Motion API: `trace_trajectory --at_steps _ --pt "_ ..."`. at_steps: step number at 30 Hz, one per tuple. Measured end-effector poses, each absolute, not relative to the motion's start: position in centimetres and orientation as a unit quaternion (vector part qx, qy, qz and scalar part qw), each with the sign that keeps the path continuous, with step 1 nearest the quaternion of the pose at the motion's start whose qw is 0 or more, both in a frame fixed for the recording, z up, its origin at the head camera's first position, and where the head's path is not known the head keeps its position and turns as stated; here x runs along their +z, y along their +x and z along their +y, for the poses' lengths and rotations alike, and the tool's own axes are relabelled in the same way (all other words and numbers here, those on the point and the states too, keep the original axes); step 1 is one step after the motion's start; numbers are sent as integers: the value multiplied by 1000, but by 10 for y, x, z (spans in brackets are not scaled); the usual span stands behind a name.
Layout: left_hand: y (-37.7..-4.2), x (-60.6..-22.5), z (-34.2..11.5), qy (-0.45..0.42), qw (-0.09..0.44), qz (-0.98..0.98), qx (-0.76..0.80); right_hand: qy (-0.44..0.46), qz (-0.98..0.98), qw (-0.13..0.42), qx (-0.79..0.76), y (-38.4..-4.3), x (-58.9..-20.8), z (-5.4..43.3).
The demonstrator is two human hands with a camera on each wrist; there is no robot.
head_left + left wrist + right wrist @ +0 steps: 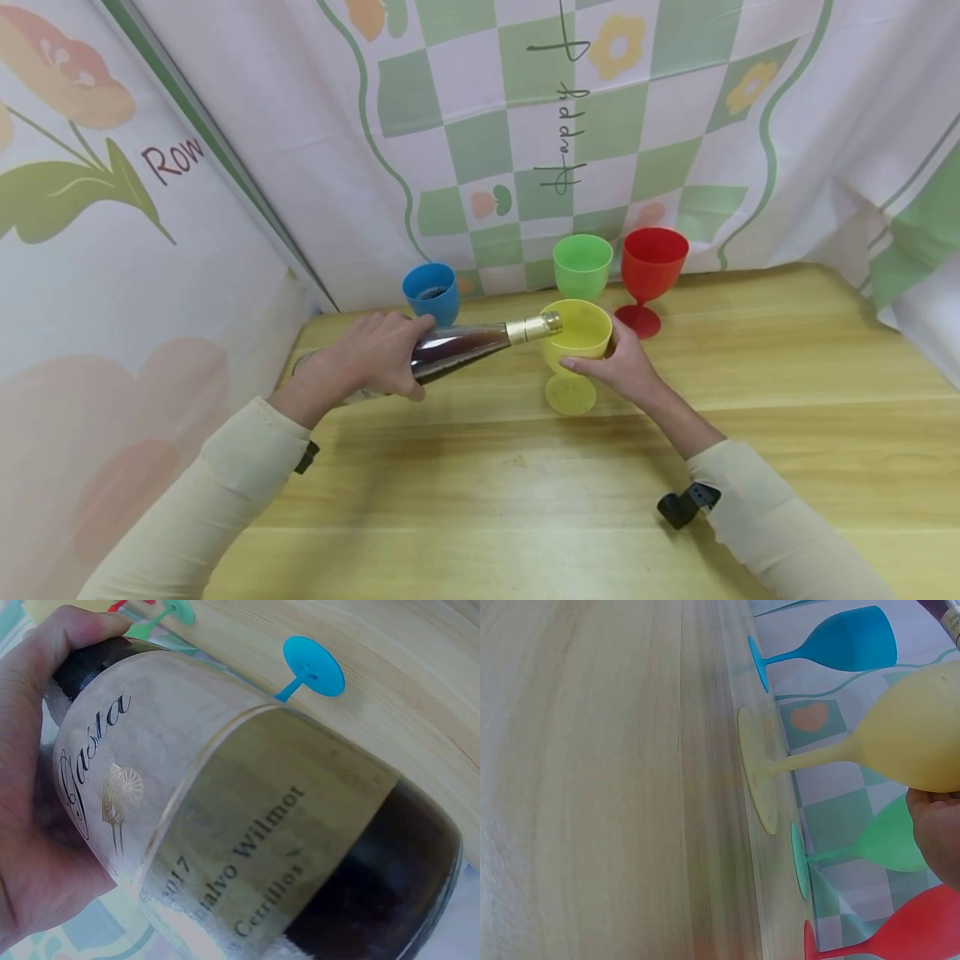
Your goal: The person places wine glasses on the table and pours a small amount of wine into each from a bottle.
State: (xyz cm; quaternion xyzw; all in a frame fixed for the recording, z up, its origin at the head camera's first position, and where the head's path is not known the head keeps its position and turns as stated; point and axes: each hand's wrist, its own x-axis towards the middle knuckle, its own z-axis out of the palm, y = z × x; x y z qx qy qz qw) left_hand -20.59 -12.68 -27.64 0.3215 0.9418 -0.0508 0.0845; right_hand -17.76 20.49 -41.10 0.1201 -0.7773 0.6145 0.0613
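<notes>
My left hand [375,354] grips a dark glass wine bottle [459,350] around its body, tipped nearly level with its neck toward the right. Its gold-wrapped mouth overlaps the rim of a yellow goblet [579,332]. In the left wrist view the pale label [225,772] shows, with fingers and thumb around the bottle. My right hand [626,360] holds the yellow goblet's bowl from the right side, thumb at the front. That goblet stands upright, its round foot [756,772] on the table in the right wrist view. No stream of liquid shows at the bottle's mouth.
A blue goblet [444,304] with dark liquid inside stands behind the bottle. Behind the yellow goblet stand a green goblet [583,275] and a red goblet [651,271]. The wooden table [510,492] meets a patterned curtain [480,142] at the back and left.
</notes>
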Motion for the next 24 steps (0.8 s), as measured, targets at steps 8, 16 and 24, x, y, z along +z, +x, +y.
trace_trajectory --at_steps 8,16,24 --pt "-205 -275 -126 323 86 941 -55 117 -781 58 611 -177 -411 205" --pt "-205 -274 -125 328 85 939 -52 110 -785 58 607 -177 -411 205" --pt "-204 -273 -125 328 82 939 -60 112 -784 58 608 -177 -410 205"
